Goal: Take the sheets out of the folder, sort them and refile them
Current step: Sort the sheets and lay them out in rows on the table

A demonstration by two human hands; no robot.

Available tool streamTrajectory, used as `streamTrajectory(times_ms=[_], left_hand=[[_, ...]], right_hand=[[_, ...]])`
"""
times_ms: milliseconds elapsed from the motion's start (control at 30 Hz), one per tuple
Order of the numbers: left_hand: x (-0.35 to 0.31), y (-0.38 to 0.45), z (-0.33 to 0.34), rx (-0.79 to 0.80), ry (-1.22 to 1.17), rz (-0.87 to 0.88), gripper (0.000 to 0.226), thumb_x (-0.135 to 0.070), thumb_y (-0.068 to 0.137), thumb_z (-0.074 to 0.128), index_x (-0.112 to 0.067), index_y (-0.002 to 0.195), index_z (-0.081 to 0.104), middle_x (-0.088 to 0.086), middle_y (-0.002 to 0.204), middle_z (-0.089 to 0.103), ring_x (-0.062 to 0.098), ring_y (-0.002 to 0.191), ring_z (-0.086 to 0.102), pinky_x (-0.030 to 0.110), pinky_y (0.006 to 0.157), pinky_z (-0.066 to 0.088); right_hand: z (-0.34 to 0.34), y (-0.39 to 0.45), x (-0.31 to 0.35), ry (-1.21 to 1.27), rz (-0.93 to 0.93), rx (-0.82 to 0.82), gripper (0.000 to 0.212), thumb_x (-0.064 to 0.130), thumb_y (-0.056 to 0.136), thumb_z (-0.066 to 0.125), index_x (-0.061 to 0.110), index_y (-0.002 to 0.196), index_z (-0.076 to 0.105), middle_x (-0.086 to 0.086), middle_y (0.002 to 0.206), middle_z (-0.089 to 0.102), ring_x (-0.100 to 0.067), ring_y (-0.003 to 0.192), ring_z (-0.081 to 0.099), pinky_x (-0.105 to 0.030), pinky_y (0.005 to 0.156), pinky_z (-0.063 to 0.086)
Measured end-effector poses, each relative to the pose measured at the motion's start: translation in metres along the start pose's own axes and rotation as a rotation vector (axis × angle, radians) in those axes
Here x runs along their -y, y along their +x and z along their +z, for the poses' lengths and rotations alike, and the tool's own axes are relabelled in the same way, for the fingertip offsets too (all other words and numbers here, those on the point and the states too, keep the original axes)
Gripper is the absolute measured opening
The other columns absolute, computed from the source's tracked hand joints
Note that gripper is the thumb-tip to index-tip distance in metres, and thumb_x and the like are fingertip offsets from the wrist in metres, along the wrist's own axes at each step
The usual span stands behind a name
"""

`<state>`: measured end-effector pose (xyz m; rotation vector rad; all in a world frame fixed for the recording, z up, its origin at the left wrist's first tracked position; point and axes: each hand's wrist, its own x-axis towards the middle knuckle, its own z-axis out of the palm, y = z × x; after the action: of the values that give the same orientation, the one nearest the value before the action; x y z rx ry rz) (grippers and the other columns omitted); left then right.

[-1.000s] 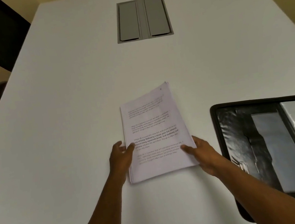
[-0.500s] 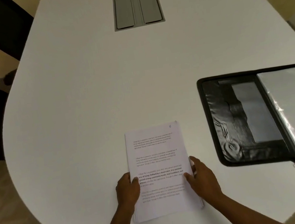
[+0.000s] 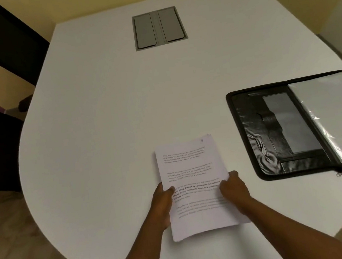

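Item: stack of white printed paper sheets (image 3: 191,170), thin, matte, black text in paragraphs, a small handwritten numeral at the upper right corner. It lies in the lower centre of the frame on the white, smooth, round-ended counter (image 3: 99,128), long axis running up the frame, tilted slightly to the left.

Left hand (image 3: 161,201): at the stack's left edge, thumb curled over the top sheet, gripping it.

Right hand (image 3: 233,188): at the right edge, fingers curled onto the stack, holding it. Both hands sit level, about midway down the sheets, so neither is nearer.

Item: black glossy leather-look folder (image 3: 261,138), lying open at the right of the frame, well apart from the stack, with a clear plastic sleeve page (image 3: 335,117) on its right half. The right hand is the nearer to it.

Fixture: grey rectangular two-flap hatch (image 3: 159,27), set flush in the counter, upper centre.

Judgement: sheets are out; sorting likely comes next.
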<state>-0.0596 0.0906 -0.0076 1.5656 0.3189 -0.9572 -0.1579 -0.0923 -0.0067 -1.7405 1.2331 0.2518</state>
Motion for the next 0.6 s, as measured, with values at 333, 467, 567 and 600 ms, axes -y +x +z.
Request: streamTrajectory(times_ms=[333,467,567,600], left_hand=[[-0.048,-0.035,0.003,-0.268,0.109,0.598,0.045,-0.001,0.096,0.049,-0.032,0.129,0.045,-0.013,0.113,0.057,0.002,0.105,0.055,0.008,0.080,0.043],[-0.042,-0.032,0.007,-0.300,0.128,0.571,0.049,-0.001,0.096,0.050,-0.038,0.125,0.037,-0.008,0.115,0.054,0.007,0.103,0.054,0.015,0.082,0.044],[-0.044,-0.027,0.004,-0.301,0.158,0.532,0.034,-0.009,0.099,0.050,-0.032,0.122,0.041,-0.006,0.115,0.055,0.006,0.097,0.055,0.019,0.081,0.045],[-0.047,-0.027,0.001,-0.316,0.167,0.533,0.028,-0.009,0.098,0.050,-0.028,0.119,0.045,-0.005,0.113,0.057,0.007,0.095,0.057,0.017,0.078,0.045]], right_hand=[[-0.008,-0.029,0.040,0.390,-0.552,-0.112,0.044,-0.004,0.099,0.035,0.027,0.130,0.040,0.019,0.108,0.053,0.006,0.100,0.055,-0.007,0.074,0.045],[0.004,-0.030,0.038,0.350,-0.525,-0.054,0.030,0.002,0.102,0.035,0.023,0.125,0.037,0.008,0.110,0.054,-0.008,0.103,0.055,-0.008,0.070,0.046],[0.005,-0.028,0.040,0.290,-0.555,-0.077,0.018,0.020,0.102,0.045,0.022,0.118,0.038,0.012,0.106,0.054,-0.004,0.092,0.056,-0.006,0.064,0.046],[0.002,-0.026,0.042,0.280,-0.562,-0.105,0.019,0.023,0.100,0.050,0.023,0.116,0.040,0.016,0.100,0.054,0.000,0.086,0.056,-0.005,0.062,0.046]])
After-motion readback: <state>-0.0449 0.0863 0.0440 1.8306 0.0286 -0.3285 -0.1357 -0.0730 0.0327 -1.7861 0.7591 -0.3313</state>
